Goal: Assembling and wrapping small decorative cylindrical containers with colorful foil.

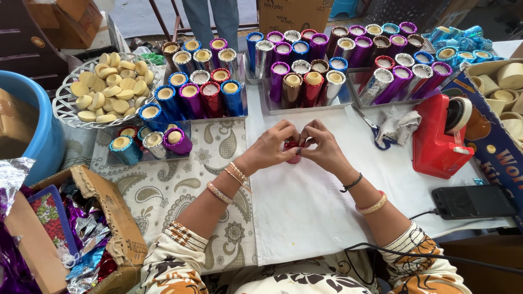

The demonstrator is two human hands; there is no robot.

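1. We see the left hand (269,147) and right hand (322,148) curled closed around a small red foil-wrapped piece (292,146), mid-table on the white sheet (305,212).
2. We judge it light, its foil slippery and easily creased; hold its sides gently.

Between our left hand (271,146) and right hand (322,147) we see a shiny red foil roll (292,146). Beyond them stand foil-wrapped cylinders (297,71) in purple, blue, red and silver. Right of the right hand sits a red tape dispenser (438,136). Under the left hand lies a grey paisley cloth (180,179); under the right, white paper (305,207).
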